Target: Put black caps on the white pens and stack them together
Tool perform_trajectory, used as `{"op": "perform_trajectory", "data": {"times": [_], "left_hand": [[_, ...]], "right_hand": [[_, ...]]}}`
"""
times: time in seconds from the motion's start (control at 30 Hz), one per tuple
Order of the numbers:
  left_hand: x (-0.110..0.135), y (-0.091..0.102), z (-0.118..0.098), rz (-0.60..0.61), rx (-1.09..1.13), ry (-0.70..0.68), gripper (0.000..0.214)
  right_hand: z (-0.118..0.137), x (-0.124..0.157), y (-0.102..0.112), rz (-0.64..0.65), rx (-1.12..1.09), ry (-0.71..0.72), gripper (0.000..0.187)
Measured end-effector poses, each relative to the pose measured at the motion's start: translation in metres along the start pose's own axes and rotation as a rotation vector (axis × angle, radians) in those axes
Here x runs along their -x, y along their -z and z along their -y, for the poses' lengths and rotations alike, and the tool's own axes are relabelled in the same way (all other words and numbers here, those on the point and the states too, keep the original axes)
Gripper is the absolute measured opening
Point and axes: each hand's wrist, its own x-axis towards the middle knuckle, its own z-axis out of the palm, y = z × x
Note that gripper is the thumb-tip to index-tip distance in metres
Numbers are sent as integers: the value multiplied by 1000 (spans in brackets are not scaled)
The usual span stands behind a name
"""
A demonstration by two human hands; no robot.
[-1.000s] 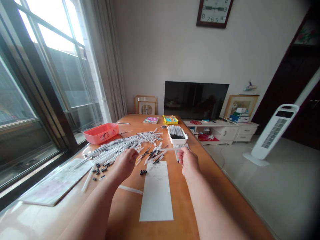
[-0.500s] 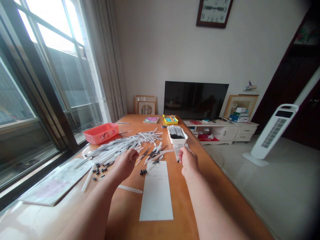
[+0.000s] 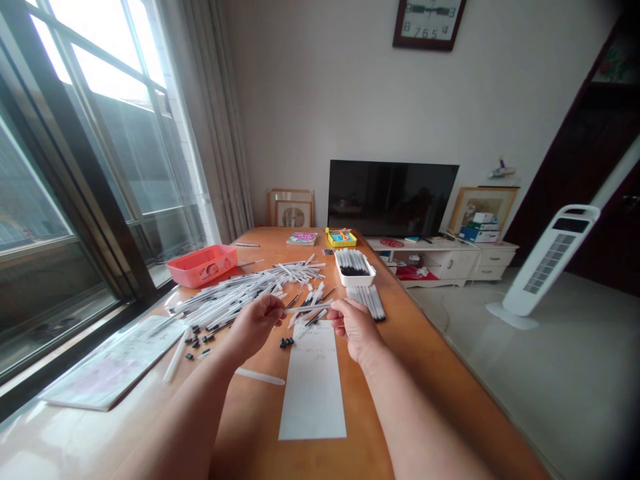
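A translucent pen barrel [image 3: 309, 307] stretches level between my two hands, above the table. My left hand [image 3: 259, 327] is closed in a pinch at its left end. My right hand [image 3: 356, 328] grips the other end between thumb and fingers. Whether a refill sits inside the barrel is too small to tell. Just beyond my hands lie loose refills and clear caps [image 3: 315, 293]. Below them a white paper strip [image 3: 314, 387] lies on the table, with small black plugs [image 3: 287, 343] at its upper left edge.
A heap of pen barrels [image 3: 240, 293] spreads left, near a pink basket [image 3: 203, 268]. A white tray [image 3: 356, 280] holds black-ended pens, with a row of pens [image 3: 367, 303] before it. A booklet [image 3: 113, 367] lies at left. The table's right edge [image 3: 425, 327] runs beside my right arm.
My right hand has moved left towards my left hand, bringing the barrel with it. The dark refill that showed between my hands is now mostly out of sight, and the barrel spans the gap.
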Motion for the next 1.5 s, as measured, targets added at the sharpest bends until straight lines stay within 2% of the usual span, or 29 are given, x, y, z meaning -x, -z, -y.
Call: {"op": "perform_trajectory", "data": {"times": [0.17, 0.33, 0.47, 0.7, 0.83, 1.0, 1.27, 1.37, 1.5], "left_hand": [[2, 0, -8, -80, 72, 61, 27], [0, -1, -2, -174, 137, 41, 34], [-2, 0, 0, -218, 216, 40, 40], [1, 1, -7, -169, 461, 45, 47], [3, -3, -8, -73, 558, 21, 39], [6, -12, -10, 90, 531, 42, 29], [11, -12, -16, 203, 457, 23, 33], [14, -9, -25, 194, 419, 5, 35], [13, -4, -28, 46, 339, 37, 43]], "right_hand": [[2, 2, 3, 52, 117, 34, 18], [0, 8, -2, 201, 288, 25, 12], [-6, 10, -8, 309, 356, 90, 9], [-20, 9, -9, 440, 481, 190, 10], [-21, 12, -11, 506, 472, 202, 10], [-18, 15, -15, 527, 440, 235, 9], [-16, 19, -17, 512, 402, 260, 16], [-14, 19, -17, 515, 364, 285, 20], [-11, 14, -14, 452, 414, 314, 23]]}}
